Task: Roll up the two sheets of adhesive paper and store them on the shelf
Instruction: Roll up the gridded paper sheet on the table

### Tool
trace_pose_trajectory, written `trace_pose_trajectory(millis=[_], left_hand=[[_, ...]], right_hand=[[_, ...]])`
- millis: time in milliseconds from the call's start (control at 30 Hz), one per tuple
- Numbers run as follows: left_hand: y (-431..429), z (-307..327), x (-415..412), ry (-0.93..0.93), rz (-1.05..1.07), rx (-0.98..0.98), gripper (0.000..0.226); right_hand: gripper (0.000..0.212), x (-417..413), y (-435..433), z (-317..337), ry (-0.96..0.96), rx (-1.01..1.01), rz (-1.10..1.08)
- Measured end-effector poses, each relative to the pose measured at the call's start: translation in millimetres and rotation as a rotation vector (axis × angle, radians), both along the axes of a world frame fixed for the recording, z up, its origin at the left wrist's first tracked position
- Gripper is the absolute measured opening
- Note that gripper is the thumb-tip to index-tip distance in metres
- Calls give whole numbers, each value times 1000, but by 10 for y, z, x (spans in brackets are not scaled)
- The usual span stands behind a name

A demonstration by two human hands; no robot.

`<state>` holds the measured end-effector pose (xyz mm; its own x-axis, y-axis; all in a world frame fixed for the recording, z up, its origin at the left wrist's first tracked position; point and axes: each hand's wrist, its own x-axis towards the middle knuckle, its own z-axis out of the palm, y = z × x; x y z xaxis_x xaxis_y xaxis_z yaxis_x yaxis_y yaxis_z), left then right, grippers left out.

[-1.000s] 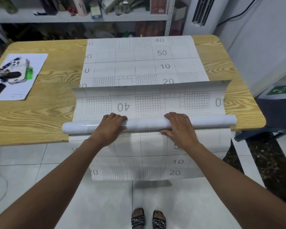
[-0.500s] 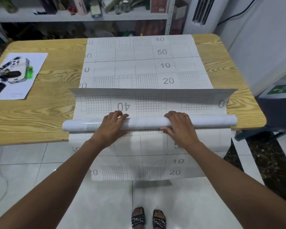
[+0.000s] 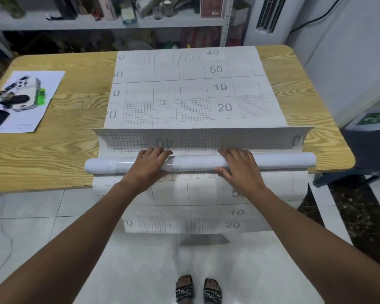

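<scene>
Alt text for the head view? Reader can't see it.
Left hand and right hand grip a glossy white roll of adhesive paper at the near edge of a wood-grain table. A second gridded white sheet lies flat beyond it.

The left hand (image 3: 148,164) and right hand (image 3: 239,166), curled over the roll (image 3: 195,162), hide two stretches of it. The shelf (image 3: 173,24) is blurred and cropped at the top. The printed page (image 3: 52,82) at the surface's (image 3: 53,154) left edge runs out of view.

Single head cam, wide-angle, looked forward and down, close over the bench (image 3: 53,154) near edge.
</scene>
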<state>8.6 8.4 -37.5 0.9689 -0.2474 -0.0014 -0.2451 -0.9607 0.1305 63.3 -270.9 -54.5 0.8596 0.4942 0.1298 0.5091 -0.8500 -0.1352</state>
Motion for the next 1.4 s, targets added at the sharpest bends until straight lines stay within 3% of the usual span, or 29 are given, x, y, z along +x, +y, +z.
trace_pose_trajectory(millis=[467,900,1233,1400], left_hand=[[38,-38,-7,54,32,-70,49],[37,-20,-12,80,26,-122,41],[44,-70,-44,-27,-26,-89,68],[14,-18,-2,-50,-29,-51,67]], right_hand=[[57,-12,-12,-11,-73,124,44],[52,13,-10,-64,-47,119,50],[45,55,-2,-45,-37,59,32],[40,44,6,-22,-34,-2,11]])
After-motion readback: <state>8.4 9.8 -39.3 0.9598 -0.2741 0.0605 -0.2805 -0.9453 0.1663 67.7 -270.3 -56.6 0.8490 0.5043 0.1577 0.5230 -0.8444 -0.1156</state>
